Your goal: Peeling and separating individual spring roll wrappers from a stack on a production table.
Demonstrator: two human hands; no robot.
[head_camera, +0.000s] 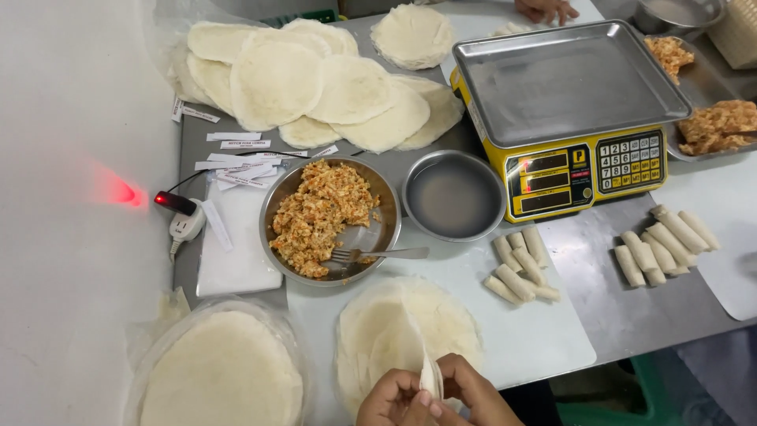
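My left hand (392,400) and my right hand (473,392) meet at the bottom edge, both pinching the near edge of a thin white wrapper sheet (430,375) and lifting it off a round stack of wrappers (402,327) on the white board. Just beyond the stack stands a metal bowl (386,209) of orange-yellow minced filling (319,214), with a fork (382,254) resting on its near rim.
An empty small metal bowl (453,196), a yellow scale (568,162) with a steel pan, two groups of finished rolls (520,264) (662,244), spread round wrappers (315,87) at the back, a bagged wrapper stack (221,371), a power adapter (183,221), another person's hand (546,9).
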